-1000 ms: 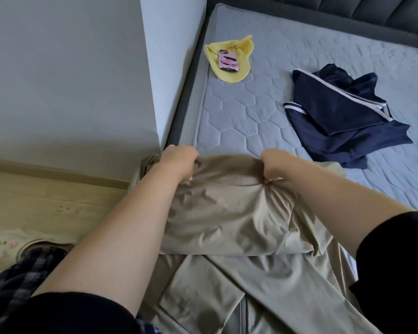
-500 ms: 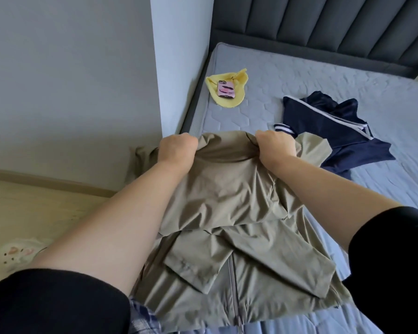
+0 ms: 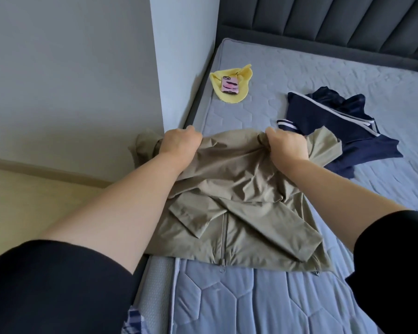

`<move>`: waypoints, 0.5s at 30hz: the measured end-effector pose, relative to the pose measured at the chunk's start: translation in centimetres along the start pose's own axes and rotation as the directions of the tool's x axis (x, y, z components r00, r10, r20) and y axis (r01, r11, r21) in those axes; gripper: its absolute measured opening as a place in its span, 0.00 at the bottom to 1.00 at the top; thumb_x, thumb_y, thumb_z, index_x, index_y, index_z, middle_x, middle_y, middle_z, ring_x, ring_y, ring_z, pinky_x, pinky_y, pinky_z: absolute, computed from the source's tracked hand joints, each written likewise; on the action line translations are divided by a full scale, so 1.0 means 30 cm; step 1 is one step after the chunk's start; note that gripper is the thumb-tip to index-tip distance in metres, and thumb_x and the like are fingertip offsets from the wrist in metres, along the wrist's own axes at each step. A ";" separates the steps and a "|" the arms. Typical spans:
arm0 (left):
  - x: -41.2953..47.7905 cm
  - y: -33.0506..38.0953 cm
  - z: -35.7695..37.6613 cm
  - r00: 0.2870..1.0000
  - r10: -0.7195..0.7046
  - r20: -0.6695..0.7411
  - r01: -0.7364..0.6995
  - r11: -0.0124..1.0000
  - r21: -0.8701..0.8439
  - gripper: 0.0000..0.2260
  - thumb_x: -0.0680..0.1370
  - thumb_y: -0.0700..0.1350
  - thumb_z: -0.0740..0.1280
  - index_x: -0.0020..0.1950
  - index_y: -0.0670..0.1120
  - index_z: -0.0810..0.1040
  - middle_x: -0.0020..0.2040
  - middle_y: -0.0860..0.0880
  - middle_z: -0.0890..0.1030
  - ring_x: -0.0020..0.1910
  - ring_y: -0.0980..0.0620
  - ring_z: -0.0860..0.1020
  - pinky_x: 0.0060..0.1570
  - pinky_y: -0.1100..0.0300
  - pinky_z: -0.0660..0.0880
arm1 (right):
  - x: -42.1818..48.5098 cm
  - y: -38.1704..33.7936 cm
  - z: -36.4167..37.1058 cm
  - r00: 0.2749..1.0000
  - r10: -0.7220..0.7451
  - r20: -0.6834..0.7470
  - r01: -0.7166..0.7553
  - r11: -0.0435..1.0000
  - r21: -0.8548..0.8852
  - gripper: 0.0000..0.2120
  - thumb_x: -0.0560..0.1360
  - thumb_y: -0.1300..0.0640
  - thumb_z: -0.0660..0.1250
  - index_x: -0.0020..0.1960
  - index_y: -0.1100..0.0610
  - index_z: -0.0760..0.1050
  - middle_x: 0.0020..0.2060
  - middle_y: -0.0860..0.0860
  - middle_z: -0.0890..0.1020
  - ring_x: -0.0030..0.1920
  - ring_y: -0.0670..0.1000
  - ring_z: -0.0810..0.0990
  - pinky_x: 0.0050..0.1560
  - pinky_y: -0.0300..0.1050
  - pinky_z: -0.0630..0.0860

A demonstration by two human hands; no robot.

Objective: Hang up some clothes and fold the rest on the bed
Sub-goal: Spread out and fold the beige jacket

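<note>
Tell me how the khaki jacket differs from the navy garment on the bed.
The khaki jacket is plain tan with a zip; the navy garment is dark blue with white stripe trim. The left hand and right hand grip the khaki jacket's far edge, while the navy garment lies untouched. The khaki jacket is nearer and partly folded; the navy garment sits farther back, loosely crumpled. Both rest on the mattress.

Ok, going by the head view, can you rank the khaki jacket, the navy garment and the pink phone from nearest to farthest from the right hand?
1. khaki jacket: gripped by the right hand at its top edge.
2. navy garment: just beyond the hand, to its right.
3. pink phone: farther up the bed, on the yellow cloth near the left edge.
</note>
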State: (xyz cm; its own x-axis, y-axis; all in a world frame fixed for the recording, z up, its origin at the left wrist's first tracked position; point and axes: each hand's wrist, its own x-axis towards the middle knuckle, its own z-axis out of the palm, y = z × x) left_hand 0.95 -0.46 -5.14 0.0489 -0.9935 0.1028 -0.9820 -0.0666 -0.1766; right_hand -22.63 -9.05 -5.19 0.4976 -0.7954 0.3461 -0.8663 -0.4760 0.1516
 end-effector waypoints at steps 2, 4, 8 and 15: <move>-0.076 0.015 0.037 0.997 0.003 0.082 -0.002 1.000 -0.018 0.08 0.76 0.34 0.62 0.52 0.43 0.73 0.45 0.45 0.68 0.40 0.43 0.74 0.36 0.55 0.65 | -0.096 -0.013 0.027 0.998 -0.065 -0.025 0.065 0.998 0.007 0.10 0.64 0.72 0.64 0.44 0.64 0.72 0.33 0.60 0.77 0.32 0.62 0.76 0.28 0.45 0.59; -0.164 0.039 0.083 0.999 0.004 0.051 -0.001 0.998 -0.066 0.10 0.75 0.34 0.61 0.53 0.45 0.73 0.48 0.44 0.73 0.45 0.41 0.78 0.35 0.55 0.65 | -0.198 -0.023 0.034 0.988 -0.109 -0.109 0.115 0.992 0.048 0.13 0.56 0.74 0.69 0.36 0.63 0.72 0.26 0.57 0.74 0.23 0.58 0.73 0.24 0.41 0.57; -0.377 0.105 0.156 0.960 0.153 -0.235 -0.183 0.977 -0.112 0.13 0.60 0.29 0.71 0.41 0.40 0.77 0.33 0.42 0.75 0.26 0.41 0.77 0.22 0.58 0.67 | -0.397 -0.013 0.058 0.964 -0.157 -0.216 0.202 0.957 0.209 0.12 0.56 0.71 0.69 0.36 0.62 0.70 0.25 0.55 0.72 0.23 0.57 0.71 0.20 0.42 0.62; -0.515 0.127 0.294 0.965 0.014 0.261 0.007 0.997 -0.079 0.11 0.76 0.35 0.58 0.55 0.45 0.72 0.54 0.46 0.76 0.53 0.44 0.78 0.40 0.55 0.67 | -0.680 -0.078 0.141 0.862 -0.495 -0.110 0.506 0.833 0.222 0.11 0.58 0.71 0.74 0.37 0.63 0.76 0.29 0.57 0.75 0.27 0.58 0.75 0.24 0.44 0.70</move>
State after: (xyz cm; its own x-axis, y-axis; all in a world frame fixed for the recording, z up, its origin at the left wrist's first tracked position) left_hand -1.94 13.83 -16.03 0.0811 -0.9839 -0.1591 -0.9930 -0.0660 -0.0977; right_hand -30.56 6.71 -16.53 0.8526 -0.4092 0.3251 -0.4601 -0.8827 0.0956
